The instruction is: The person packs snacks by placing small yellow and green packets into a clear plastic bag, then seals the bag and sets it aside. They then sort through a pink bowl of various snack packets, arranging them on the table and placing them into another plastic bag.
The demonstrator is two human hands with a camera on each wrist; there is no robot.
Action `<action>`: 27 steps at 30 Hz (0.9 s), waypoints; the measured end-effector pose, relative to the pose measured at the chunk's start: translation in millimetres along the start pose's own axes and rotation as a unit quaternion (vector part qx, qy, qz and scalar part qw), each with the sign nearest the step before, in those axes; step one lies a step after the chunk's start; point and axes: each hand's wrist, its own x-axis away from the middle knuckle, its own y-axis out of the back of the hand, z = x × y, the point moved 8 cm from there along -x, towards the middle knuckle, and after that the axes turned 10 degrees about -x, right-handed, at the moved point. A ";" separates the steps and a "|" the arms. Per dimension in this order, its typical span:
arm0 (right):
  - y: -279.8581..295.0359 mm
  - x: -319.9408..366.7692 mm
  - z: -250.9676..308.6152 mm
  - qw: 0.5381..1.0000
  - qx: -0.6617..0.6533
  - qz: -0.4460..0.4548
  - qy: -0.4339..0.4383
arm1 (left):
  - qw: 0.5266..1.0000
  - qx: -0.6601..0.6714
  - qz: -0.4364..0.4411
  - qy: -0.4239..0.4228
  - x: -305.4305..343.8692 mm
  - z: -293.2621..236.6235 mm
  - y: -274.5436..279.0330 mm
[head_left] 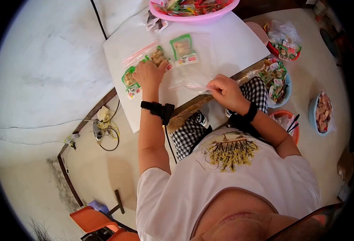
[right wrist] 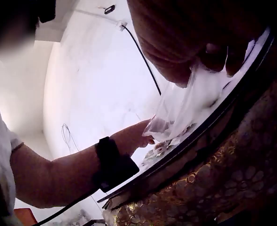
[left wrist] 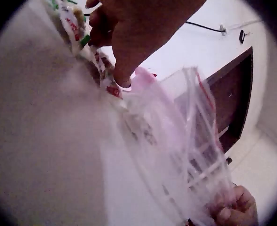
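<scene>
Left hand spans the row of green-edged packets on the worktop, thumb at one end, fingers bent round the other; firmness of hold appears light, though the wrist view is blurred. Right hand pinches the edge of the clear bag at the near side. Judgement: keep that edge taut and the packets level, gripped by their rims. Left forearm points straight ahead; right forearm angles inward, wrist low.
</scene>
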 end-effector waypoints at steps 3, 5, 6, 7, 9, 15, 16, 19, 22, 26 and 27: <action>-0.3 1.2 3.2 0.999 0.028 0.015 0.015 | 0.998 -0.018 -0.052 0.017 -1.2 -7.9 -0.8; -0.9 3.0 2.3 0.999 0.040 0.014 0.006 | 0.998 0.021 -0.056 0.036 -1.9 -9.1 -5.5; -1.1 3.9 1.8 0.999 0.046 0.013 0.003 | 0.996 0.055 -0.039 0.051 -3.2 -7.3 -9.3; -1.2 5.1 3.0 0.999 0.053 0.011 0.010 | 0.994 0.089 -0.021 0.067 -3.3 -7.1 -12.9; -2.0 6.3 6.3 0.998 0.063 0.007 0.029 | 0.977 0.191 -0.040 0.085 -1.8 -9.3 -14.3; -2.2 8.7 11.3 0.994 0.092 -0.001 0.051 | 0.916 0.376 -0.114 0.084 -6.1 32.8 -49.9; -0.9 8.5 12.8 0.994 0.093 -0.008 0.058 | 0.902 0.405 -0.112 0.094 -2.9 45.9 -56.0; 1.8 5.7 18.5 0.994 0.083 -0.033 0.068 | 0.736 0.662 -0.016 0.140 62.7 60.2 9.5; 3.9 1.1 21.1 0.994 0.069 -0.061 0.060 | 0.674 0.719 0.041 0.165 117.2 73.0 22.0; 2.2 -1.9 26.4 0.995 0.046 -0.070 0.060 | 0.615 0.751 0.177 0.166 172.8 49.3 20.6; 0.6 -2.1 26.7 0.995 0.046 -0.068 0.062 | 0.605 0.753 0.206 0.156 180.7 38.3 19.2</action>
